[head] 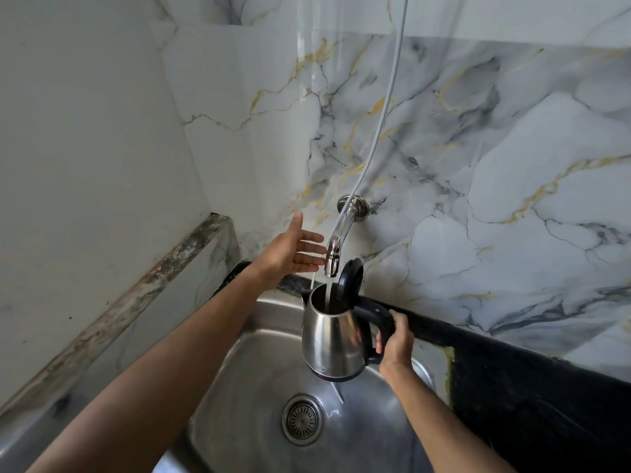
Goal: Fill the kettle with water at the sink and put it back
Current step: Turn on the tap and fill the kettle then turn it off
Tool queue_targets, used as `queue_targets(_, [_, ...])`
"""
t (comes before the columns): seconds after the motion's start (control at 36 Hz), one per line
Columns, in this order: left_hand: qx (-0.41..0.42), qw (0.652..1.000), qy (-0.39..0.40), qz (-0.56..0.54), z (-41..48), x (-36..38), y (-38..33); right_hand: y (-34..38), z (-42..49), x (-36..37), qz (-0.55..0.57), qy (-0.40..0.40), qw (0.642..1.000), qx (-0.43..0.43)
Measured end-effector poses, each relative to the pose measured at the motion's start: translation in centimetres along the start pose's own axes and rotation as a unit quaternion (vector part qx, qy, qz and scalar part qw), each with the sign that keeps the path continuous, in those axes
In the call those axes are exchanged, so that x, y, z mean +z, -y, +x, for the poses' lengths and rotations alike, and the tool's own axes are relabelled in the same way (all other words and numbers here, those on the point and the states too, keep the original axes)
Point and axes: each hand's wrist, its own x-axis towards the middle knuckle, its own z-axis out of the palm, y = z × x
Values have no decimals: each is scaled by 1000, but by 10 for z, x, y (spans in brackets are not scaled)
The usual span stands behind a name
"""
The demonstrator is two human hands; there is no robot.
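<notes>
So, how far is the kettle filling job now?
Done: the kettle is at the sink, lid open. In hand: water runs from the tap into it; right hand grips the handle, left hand is open beside the tap. Left: stop the water, close the lid, put it back.

The inside of the kettle (333, 339) is dark, so its water level cannot be told. Part of its black handle (377, 317) is covered by the fingers of the right hand (396, 343). The small mark low on the kettle's steel body cannot be read. The hose (389, 97) is cut off by the top edge, and both forearms by the bottom edge. The sink (259, 339) is only partly shown, its near rim lost below the frame.
</notes>
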Motion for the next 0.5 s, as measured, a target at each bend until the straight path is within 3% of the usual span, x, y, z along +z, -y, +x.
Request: queue_targets(0.5, [-3, 999, 29, 25, -8, 3, -4, 5, -7, 4, 6, 8, 1000, -1])
